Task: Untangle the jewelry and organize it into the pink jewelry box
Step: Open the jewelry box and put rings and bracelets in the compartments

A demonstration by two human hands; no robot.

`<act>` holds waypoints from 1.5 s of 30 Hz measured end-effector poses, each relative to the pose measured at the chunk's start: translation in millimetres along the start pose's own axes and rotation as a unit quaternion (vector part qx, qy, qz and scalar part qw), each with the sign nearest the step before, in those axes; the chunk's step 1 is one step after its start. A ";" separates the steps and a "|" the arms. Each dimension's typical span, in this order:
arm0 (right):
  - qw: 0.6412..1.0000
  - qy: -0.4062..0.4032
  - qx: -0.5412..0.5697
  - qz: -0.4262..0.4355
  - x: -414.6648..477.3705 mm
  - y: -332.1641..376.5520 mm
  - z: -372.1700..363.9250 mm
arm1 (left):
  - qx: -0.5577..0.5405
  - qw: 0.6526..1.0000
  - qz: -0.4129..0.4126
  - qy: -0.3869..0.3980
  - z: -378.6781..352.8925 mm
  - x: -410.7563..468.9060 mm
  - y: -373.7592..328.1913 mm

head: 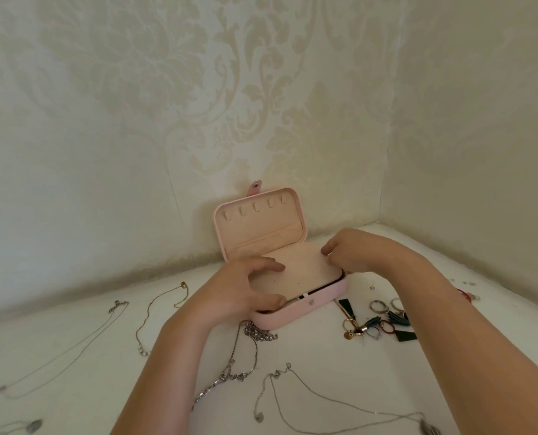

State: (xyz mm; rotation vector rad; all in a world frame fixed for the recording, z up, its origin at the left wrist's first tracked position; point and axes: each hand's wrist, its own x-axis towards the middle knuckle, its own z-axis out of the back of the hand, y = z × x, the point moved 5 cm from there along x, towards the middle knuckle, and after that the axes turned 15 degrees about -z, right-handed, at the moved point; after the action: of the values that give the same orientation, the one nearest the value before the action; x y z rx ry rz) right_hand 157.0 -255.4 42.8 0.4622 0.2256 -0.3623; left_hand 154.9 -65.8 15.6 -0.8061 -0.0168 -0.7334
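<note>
left hand (242, 293) and right hand (355, 249) each pinch an edge of the padded flap (295, 271) in the pink jewelry box (292, 316) (probably light and bendy; lift evenly).

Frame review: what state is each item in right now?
pink jewelry box: open, lid upright.
beige insert panel: over the box, held by both hands.
left hand: grips panel's left edge.
right hand: pinches panel's right edge.
gold necklace: loose on table.
chunky silver chain: bunched at box front.
earring pile: clustered outside box.
</note>
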 end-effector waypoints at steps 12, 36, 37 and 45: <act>0.996 0.027 0.080 -0.007 4.3 -6.7 4.1 | 0.117 0.993 -0.013 -0.022 -0.3 0.0 -21.0; 0.992 0.005 0.114 0.060 -30.8 -85.9 51.3 | 0.046 0.950 0.083 -0.299 16.8 -1.2 26.9; 0.992 0.000 0.110 0.055 -29.8 -93.0 53.7 | 0.050 0.952 0.089 -0.290 14.6 -0.4 25.7; 0.990 -0.077 0.113 0.028 -30.1 -120.1 45.5 | 0.055 0.964 0.077 -0.247 -2.2 5.6 14.5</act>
State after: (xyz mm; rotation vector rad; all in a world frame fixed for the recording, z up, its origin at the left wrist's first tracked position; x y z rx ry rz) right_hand 88.7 -368.2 44.1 0.6602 0.0207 -0.3685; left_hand 167.3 -63.8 6.2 -0.8563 -0.4356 -0.3672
